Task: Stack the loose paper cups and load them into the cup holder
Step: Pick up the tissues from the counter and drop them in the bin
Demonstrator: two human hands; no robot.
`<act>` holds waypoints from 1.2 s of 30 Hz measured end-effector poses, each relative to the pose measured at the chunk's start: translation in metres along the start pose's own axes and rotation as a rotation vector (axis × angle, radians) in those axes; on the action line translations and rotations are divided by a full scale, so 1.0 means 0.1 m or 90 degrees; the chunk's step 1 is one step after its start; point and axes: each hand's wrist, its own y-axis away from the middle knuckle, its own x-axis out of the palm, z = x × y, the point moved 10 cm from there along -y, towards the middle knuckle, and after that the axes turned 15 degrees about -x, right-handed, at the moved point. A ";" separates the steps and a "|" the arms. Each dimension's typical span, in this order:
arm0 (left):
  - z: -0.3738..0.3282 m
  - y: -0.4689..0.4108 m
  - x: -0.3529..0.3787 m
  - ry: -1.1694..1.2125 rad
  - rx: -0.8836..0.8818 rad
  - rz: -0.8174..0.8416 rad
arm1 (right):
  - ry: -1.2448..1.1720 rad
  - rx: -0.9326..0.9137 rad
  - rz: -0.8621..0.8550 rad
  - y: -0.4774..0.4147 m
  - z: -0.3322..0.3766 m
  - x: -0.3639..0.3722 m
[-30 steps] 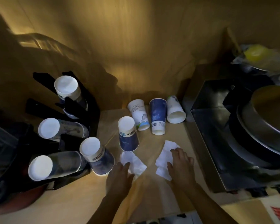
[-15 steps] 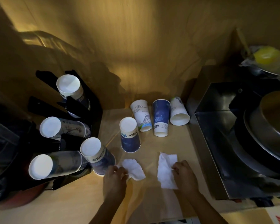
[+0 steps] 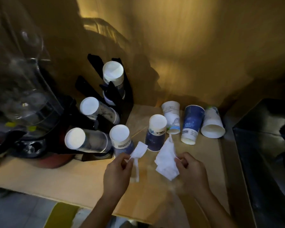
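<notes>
My left hand (image 3: 118, 171) pinches a small white tissue (image 3: 138, 151), lifted off the counter. My right hand (image 3: 192, 172) pinches a larger crumpled white tissue (image 3: 166, 162), also lifted. Just beyond them two blue cups stand upside down: one (image 3: 122, 140) by the holder, another (image 3: 156, 132) to its right. Three more cups lie on their sides behind: a white one (image 3: 171, 116), a dark blue one (image 3: 192, 124) and a white one (image 3: 212, 123) with its mouth toward me. The black cup holder (image 3: 109, 94) at left carries three stacks of cups.
A clear-jug blender (image 3: 20, 83) stands left of the holder. A dark metal appliance (image 3: 266, 145) fills the right side. A wooden wall (image 3: 187, 46) closes the back. The wooden counter (image 3: 64, 176) ends at its front edge near me, with floor below.
Both hands have raised the two tissues off the counter, where they lay flat before. The view has swung left and nearer. The cups have not moved.
</notes>
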 end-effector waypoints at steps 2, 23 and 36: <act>0.12 0.08 -0.19 0.025 -0.020 -0.023 | 0.001 -0.046 0.022 -0.06 0.24 0.14; 2.82 0.98 -2.68 0.139 -0.341 -0.268 | 0.025 -0.377 0.232 0.81 2.66 2.38; 4.44 0.91 -2.07 0.035 -0.527 -0.249 | 0.086 -0.336 0.391 1.16 1.88 4.23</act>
